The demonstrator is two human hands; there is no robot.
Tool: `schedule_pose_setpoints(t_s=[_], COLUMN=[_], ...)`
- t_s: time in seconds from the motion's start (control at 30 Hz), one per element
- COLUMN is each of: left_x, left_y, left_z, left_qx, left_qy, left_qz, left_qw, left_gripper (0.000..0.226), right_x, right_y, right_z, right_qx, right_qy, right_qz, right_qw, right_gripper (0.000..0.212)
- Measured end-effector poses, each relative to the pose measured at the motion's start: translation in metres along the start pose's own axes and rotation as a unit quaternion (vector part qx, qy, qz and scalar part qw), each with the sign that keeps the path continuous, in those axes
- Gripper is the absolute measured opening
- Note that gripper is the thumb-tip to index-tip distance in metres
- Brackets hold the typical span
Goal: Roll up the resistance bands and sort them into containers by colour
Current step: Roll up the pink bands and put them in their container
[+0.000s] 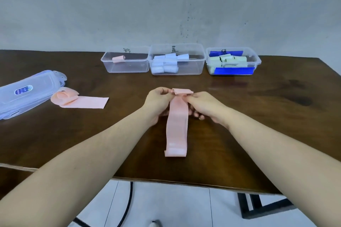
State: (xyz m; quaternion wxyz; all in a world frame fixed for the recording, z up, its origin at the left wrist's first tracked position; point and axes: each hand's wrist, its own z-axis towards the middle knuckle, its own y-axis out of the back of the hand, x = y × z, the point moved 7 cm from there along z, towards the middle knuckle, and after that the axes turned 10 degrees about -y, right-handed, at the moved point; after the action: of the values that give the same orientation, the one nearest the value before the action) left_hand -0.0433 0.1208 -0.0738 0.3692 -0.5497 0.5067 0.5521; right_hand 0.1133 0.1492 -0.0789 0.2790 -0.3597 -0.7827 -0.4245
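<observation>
A dark brown wooden table [239,116] stands against a grey wall [166,5]. At the table's middle, the left hand [157,101] and right hand [206,106] pinch the rolled far end of a pink flat resistance band [177,125], fingers curled round it; its loose tail runs toward the near edge. Far back sit three clear plastic containers: left [127,67] with one pink roll, middle [190,70] with pale blue rolls, right [256,61] with green. Bare wood lies to the right.
</observation>
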Motion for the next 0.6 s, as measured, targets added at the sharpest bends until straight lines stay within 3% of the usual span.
schedule_pose_setpoints(t_s=[0.27,0.47,0.6], left_x=[0.013,0.014,0.01], left_y=[0.003,0.004,0.001], left_z=[0.06,0.072,0.055], left_qx=[0.064,0.066,0.111], left_qy=[0.006,-0.014,-0.115], left_qz=[0.16,0.18,0.238], left_qw=[0.985,0.981,0.958], left_gripper=[0.023,0.028,0.012], right_x=[0.004,0.002,-0.001], right_y=[0.002,0.009,0.008], right_z=[0.04,0.045,0.034], right_qx=[-0.068,-0.096,-0.097], right_qy=[-0.019,-0.014,0.054], right_qz=[-0.053,-0.041,-0.046], right_qw=[0.996,0.994,0.993], right_gripper=[0.026,0.024,0.015])
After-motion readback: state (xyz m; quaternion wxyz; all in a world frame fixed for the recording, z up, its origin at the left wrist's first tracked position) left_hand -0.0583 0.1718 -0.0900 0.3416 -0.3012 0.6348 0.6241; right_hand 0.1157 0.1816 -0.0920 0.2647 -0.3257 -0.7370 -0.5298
